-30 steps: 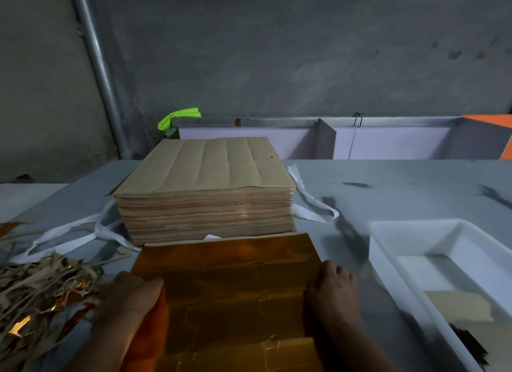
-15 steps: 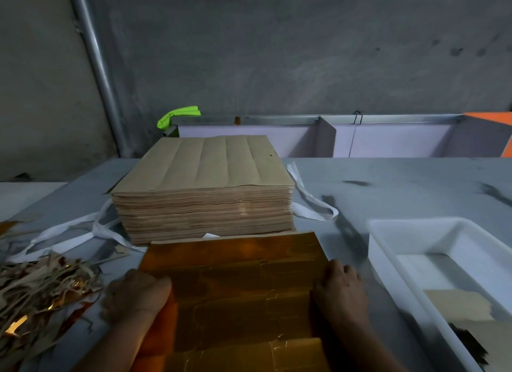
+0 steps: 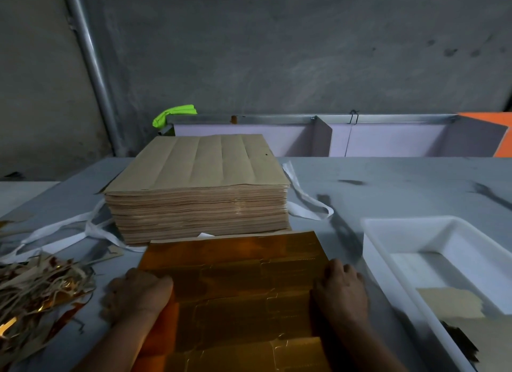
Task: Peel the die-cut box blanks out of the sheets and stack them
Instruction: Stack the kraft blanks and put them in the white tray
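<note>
1. Sheet (gold foil side up, die-cut lines visible across its face) lies flat on the table, nearest the person. Its far edge sits just beside the foot of the stack.
2. Left hand: set at the sheet's left edge, knuckles up, fingers curled round that edge and gripping it. The sheet directly below this hand shows orange.
3. Right hand: laid on the sheet's right edge, back of the hand up, fingers pointing away from the person and loosely bent. Whether the thumb pinches the edge cannot be told.
4. Stack: a tall block of brown sheets, plain side up, with lengthwise creases on the top one. It stands behind the sheet, centre-left on the table.
5. Straps: white and loose, lying on the table on both sides of the stack.
6. Scrap: a heap of brown and gold trimmings at the table's left, near the left hand but apart from it.
7. Tub: white, rectangular, to the right of the sheet, near the right hand. Brown card and a dark piece lie at its near end.
8. Bins: pale, partitioned, metal-rimmed, along the table's far side. A green item sits at their left end.
9. Pipe: grey, running up the wall at the left.
</note>
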A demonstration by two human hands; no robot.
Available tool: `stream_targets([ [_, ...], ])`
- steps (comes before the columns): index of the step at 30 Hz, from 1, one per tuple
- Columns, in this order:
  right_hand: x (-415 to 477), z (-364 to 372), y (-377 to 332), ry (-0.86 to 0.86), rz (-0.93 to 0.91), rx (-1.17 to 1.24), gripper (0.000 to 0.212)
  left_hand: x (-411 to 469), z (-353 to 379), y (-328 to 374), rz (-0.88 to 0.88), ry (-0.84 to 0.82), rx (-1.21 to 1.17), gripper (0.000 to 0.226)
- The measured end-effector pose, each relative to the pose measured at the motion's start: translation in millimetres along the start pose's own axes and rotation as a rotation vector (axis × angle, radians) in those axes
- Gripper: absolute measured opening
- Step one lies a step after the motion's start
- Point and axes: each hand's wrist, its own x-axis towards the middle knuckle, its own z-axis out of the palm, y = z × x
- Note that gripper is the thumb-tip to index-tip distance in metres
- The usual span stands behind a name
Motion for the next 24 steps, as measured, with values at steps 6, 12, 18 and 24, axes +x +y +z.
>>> stream_targets([
  [6, 0, -6, 8, -0.004, 0.018, 0.022, 0.026, -5, 8, 3, 0.023, 0.006, 0.028, 0.066],
  [12, -4, -10, 9, -0.035, 0.008, 0.019, 0.029, -6, 8, 3, 0.049, 0.02, 0.055, 0.068],
  [18, -9, -12, 12, -0.047, -0.021, 0.02, 0.033, -47, 21, 8, 0.409, 0.194, 0.201, 0.074],
  [24, -15, -15, 9, -0.047, -0.041, 0.009, 0.03, -122, 64, 30, 0.77, -0.011, 0.141, 0.075],
])
